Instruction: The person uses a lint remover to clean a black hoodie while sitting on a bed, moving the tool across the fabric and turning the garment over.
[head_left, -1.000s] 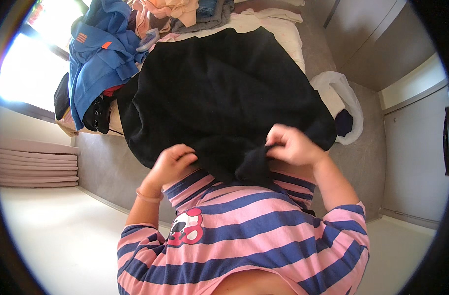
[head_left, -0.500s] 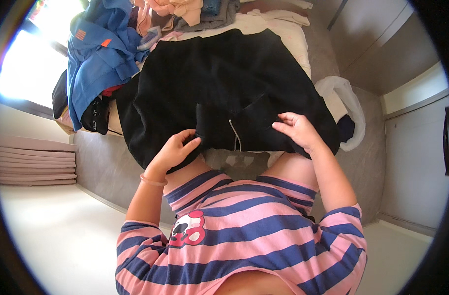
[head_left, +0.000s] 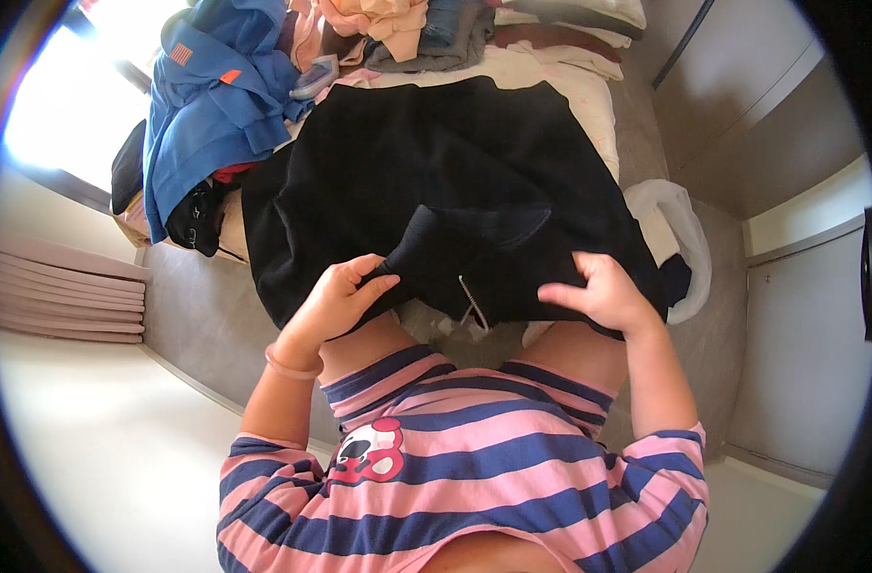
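A black collared top (head_left: 436,143) with a short light-coloured zip (head_left: 472,301) lies spread on the bed, its near edge hanging over my thighs. My left hand (head_left: 339,294) pinches the left end of the collar (head_left: 436,229) between thumb and fingers, lifting it a little. On the right side of the top, my right hand (head_left: 603,294) rests with its thumb stretched away from the fingers. Nothing shows in its grasp, though its fingertips lie close against the black cloth.
A blue garment (head_left: 226,86) is heaped at the far left, beside a pale iron-shaped object (head_left: 314,78). Peach clothing (head_left: 379,19), a grey folded piece (head_left: 436,55) and stacked clothes (head_left: 560,43) lie at the back. A white bag (head_left: 689,258) stands on the floor at right.
The collar's left part has been raised and turned further up, and the zip has shifted slightly. My right hand has moved a little right, its thumb now spread from the fingers.
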Demonstrator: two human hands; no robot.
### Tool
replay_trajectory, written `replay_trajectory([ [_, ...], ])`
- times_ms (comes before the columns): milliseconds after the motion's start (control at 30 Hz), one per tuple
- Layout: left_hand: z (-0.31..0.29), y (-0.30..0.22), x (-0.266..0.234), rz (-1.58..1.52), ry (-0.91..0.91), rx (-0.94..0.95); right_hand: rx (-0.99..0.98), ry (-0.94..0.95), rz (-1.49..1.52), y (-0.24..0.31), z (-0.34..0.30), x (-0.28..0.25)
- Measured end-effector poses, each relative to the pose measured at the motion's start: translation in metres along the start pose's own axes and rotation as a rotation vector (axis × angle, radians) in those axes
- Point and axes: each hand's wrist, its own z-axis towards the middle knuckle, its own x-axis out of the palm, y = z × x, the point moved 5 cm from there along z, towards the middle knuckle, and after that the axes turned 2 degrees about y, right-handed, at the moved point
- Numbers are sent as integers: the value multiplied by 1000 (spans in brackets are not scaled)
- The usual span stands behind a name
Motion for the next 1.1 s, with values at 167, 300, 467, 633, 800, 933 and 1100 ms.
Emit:
replay_trajectory([
  [167,35,-70,-55,217,153,284,-291,227,88,55,11,-57],
  [300,112,-96,-129,188,-250,405,-244,-292,212,72,89,-128],
  [467,146,-72,-97,635,-640,526,-536,-759,-405,57,122,-95],
  [633,125,6,28,544,-510,513,-420,-472,-645,-62,150,9],
  [800,136,34,31,322,-521,381,-423,-703,-653,-45,155,21],
  [933,128,9,29,319,-579,553,-702,-691,-449,-23,126,21],
  [1100,102,-14,71,259,-182,736,-722,-402,-536,-9,129,55],
])
